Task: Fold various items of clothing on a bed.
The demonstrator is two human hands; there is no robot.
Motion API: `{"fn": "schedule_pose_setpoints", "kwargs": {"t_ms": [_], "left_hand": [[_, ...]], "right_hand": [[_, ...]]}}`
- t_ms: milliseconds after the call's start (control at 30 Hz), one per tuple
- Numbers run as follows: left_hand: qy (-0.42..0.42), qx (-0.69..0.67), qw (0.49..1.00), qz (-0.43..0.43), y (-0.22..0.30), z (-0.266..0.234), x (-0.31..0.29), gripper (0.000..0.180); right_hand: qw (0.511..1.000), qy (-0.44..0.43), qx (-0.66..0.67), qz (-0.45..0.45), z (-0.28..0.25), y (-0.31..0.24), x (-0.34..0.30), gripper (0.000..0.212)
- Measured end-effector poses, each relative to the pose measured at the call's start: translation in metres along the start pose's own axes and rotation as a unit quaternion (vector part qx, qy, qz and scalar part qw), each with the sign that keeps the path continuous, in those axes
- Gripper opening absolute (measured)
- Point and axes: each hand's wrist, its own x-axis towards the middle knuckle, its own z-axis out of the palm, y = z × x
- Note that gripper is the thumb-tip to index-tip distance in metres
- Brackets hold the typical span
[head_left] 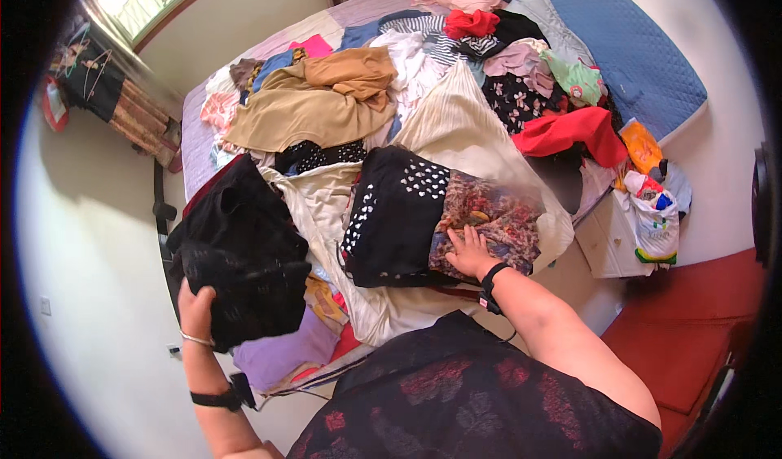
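Observation:
My left hand (198, 308) grips the edge of a black garment (240, 259), which hangs in folds at the left of the bed's near side. Its exact kind cannot be made out. Flat on a floral, reddish-brown patterned cloth (501, 219) rests my right hand (471, 254), fingers spread. That cloth lies over the right part of a folded black garment with white spots (395, 215). Beneath them spreads a cream ribbed cloth (456, 125). Below the black garment, a purple folded cloth (289, 349) shows at the near edge.
Across the bed lie heaped clothes, among them a tan garment (305, 117) and a red one (574, 133). A white cabinet (607, 235) with a plastic bag (656, 227) stands at the right. Clothes hang from a rack (102, 84) at far left; a red bench (684, 329) is at lower right.

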Motion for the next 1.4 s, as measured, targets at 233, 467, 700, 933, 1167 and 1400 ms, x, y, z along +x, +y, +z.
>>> {"fn": "schedule_pose_setpoints", "kwargs": {"t_ms": [233,467,700,933,1167,1400], "left_hand": [[0.011,0.374,0.884,0.279,0.146,0.103,0.051,0.024],[-0.212,0.368,0.89,0.164,0.055,0.367,0.026,0.04],[-0.363,0.266,0.883,0.131,-0.033,0.42,-0.018,0.071],[-0.261,0.382,0.849,0.255,-0.071,0.343,-0.011,0.086],[-0.195,0.165,0.954,0.156,-0.071,0.322,0.005,0.048],[0.06,0.083,0.946,0.309,-0.014,0.245,-0.004,0.058]], "right_hand": [[0.998,0.006,0.031,-0.05,-0.006,0.022,0.0,0.072],[0.926,0.154,0.317,-0.135,-0.033,0.036,0.021,0.048],[0.931,0.174,0.318,-0.047,-0.059,0.026,0.078,0.057],[0.802,0.173,0.57,-0.05,-0.079,-0.011,0.114,0.058],[0.801,0.151,0.555,-0.165,-0.136,-0.107,0.114,0.075],[0.682,0.133,0.632,-0.343,-0.211,-0.173,0.077,0.066]]}}
